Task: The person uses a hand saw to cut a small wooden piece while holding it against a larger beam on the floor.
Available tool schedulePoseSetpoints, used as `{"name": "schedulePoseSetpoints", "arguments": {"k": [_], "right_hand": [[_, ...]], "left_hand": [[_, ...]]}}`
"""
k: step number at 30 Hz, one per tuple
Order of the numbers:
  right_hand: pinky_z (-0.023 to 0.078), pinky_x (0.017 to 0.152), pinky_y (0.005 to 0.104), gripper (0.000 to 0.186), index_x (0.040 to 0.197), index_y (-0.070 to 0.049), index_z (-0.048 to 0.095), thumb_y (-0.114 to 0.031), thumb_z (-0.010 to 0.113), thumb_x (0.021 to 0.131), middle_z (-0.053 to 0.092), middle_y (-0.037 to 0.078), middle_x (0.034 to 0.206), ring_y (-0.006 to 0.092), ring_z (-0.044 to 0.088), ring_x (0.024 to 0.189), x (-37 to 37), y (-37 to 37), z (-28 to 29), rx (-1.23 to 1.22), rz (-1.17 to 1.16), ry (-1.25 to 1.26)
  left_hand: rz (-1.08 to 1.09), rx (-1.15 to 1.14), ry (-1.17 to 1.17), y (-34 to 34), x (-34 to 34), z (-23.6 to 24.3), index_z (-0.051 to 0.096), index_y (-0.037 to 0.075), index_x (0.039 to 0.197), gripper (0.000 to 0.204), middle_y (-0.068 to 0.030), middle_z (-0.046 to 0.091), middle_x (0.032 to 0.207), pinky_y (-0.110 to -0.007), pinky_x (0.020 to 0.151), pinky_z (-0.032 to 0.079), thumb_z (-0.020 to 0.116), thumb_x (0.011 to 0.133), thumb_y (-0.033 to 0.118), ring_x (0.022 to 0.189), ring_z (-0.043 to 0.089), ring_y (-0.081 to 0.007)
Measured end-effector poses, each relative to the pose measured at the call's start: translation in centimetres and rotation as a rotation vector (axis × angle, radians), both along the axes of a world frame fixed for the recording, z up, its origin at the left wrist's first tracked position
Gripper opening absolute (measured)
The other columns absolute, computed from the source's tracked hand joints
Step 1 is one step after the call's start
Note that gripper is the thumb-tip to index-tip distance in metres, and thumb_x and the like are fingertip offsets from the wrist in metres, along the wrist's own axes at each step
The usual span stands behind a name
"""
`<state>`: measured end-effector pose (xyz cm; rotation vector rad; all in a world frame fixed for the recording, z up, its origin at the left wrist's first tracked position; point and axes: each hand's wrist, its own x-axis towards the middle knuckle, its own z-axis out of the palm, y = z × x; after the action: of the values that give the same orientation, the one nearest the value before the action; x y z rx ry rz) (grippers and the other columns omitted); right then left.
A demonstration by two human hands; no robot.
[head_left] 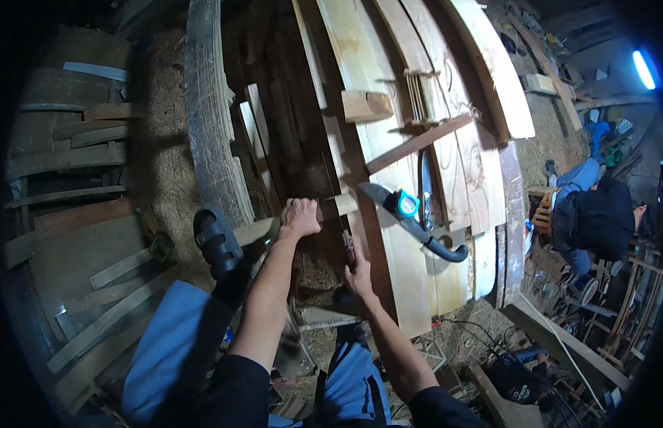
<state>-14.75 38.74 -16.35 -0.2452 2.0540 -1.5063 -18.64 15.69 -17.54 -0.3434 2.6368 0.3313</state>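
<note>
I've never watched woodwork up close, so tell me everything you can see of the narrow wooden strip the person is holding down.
The narrow pale wooden strip looks like raw sawn timber, long and thin. It lies roughly crosswise over the edge of the stacked pale planks, sloping down to the left. The left hand grips it from above, and a foot in a black strapped sandal presses its lower left end. The right hand holds a slim hand saw whose blade meets the strip just right of the left hand.

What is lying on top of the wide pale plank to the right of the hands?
On the plank lie a black-handled saw, a blue tape measure and a wood block. What is beneath the plank is covered.
</note>
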Motion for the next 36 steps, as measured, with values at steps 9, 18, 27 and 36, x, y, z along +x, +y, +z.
{"name": "schedulePoseSetpoints", "arguments": {"k": [9,18,27,36], "right_hand": [[0.05,0.085,0.0381,0.066,0.143,-0.005,0.04,0.005,0.055,0.08,0.061,0.03,0.111,0.0336,0.064,0.107,-1.1,-2.4,6.8,0.277,0.048,-0.139],[0.041,0.104,0.0358,0.05,0.136,0.008,0.045,-0.018,0.059,0.095,0.057,0.026,0.129,0.0285,0.054,0.124,-6.7,-0.5,20.1,0.161,-0.026,-0.241],[0.041,0.103,0.0364,0.05,0.14,0.002,0.043,-0.02,0.055,0.097,0.059,0.026,0.128,0.0293,0.055,0.123,-4.6,0.9,21.2,0.235,0.017,-0.135],[0.036,0.107,0.0321,0.049,0.14,0.002,0.044,-0.017,0.056,0.097,0.055,0.019,0.136,0.0215,0.05,0.127,-4.3,-0.2,22.7,0.246,-0.003,-0.278]], "left_hand": [[-0.016,-0.062,-0.003,-1.8,1.2,-1.1,0.063,0.007,0.102,0.045,-0.0147,0.066,0.096,-0.044,0.088,0.045,0.071,0.067,0.034,0.093,0.063,-0.0326],[-0.023,0.011,0.148,-1.2,1.0,1.5,0.059,0.009,0.121,0.071,-0.0166,0.067,0.088,-0.046,0.082,0.051,0.072,0.067,0.054,0.087,0.065,-0.0351],[-0.022,0.022,0.093,-0.5,0.4,-1.7,0.059,0.006,0.121,0.078,-0.0157,0.065,0.1,-0.047,0.089,0.045,0.071,0.066,0.059,0.097,0.063,-0.0334],[-0.037,-0.003,0.119,-1.0,0.9,-1.5,0.052,0.006,0.132,0.086,-0.0146,0.067,0.097,-0.044,0.087,0.045,0.073,0.065,0.056,0.092,0.064,-0.0314]]}}
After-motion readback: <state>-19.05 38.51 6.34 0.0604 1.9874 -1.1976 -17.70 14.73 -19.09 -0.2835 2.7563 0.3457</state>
